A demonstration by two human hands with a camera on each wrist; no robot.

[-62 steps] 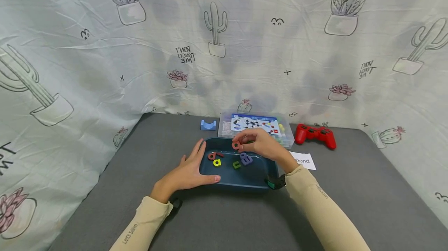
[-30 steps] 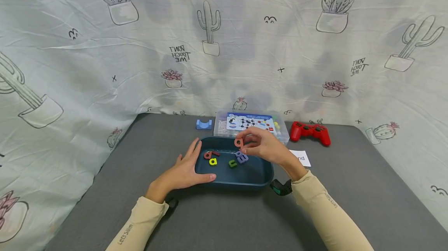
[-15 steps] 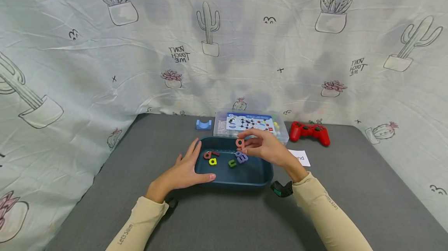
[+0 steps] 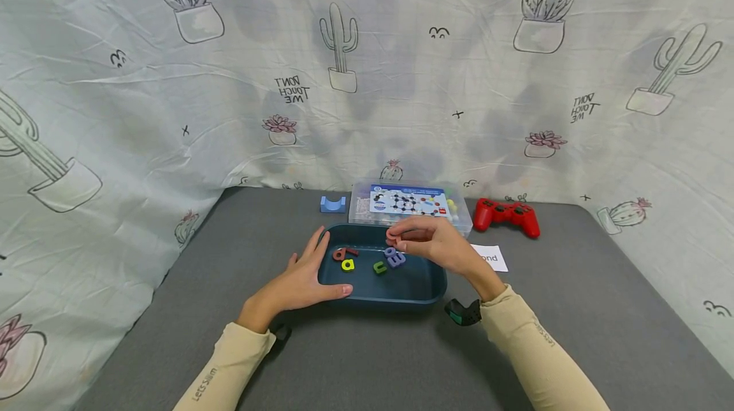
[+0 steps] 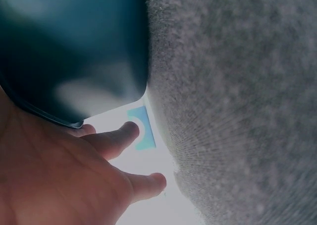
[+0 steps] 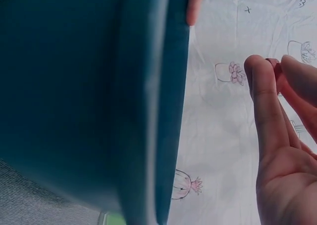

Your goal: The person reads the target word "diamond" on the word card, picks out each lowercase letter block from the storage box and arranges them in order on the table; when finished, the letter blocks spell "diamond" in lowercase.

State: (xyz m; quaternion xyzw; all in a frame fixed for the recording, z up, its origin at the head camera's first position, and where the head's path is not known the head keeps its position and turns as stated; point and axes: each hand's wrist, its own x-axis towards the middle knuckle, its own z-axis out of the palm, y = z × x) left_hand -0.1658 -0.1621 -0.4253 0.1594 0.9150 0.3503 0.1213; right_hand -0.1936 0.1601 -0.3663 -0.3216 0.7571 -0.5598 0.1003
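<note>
My right hand (image 4: 440, 246) pinches a small red letter (image 4: 392, 237) between thumb and fingertips, above the back of the dark blue tray (image 4: 395, 302). In the right wrist view only a sliver of the letter (image 6: 273, 62) shows between the fingertips. My left hand (image 4: 294, 282) rests against the tray's left end, fingers spread along its side, thumb over the front rim. Inside the tray lie a red letter (image 4: 339, 255), a thin red piece (image 4: 352, 251), a yellow "a" (image 4: 348, 265), a green "n" (image 4: 380, 267) and purple letters (image 4: 397, 261).
Behind the tray stands a clear plastic box (image 4: 361, 207) with a molecule picture on its lid. A light blue block (image 4: 332, 204) is left of it, a red game controller (image 4: 506, 217) right. A white card (image 4: 492, 258), partly hidden by my right wrist, ends in "ond".
The red letter, earlier facing the head camera, is now tilted flatter and a little lower in my right fingers. My left hand stays at the tray. The head view has shifted slightly.
</note>
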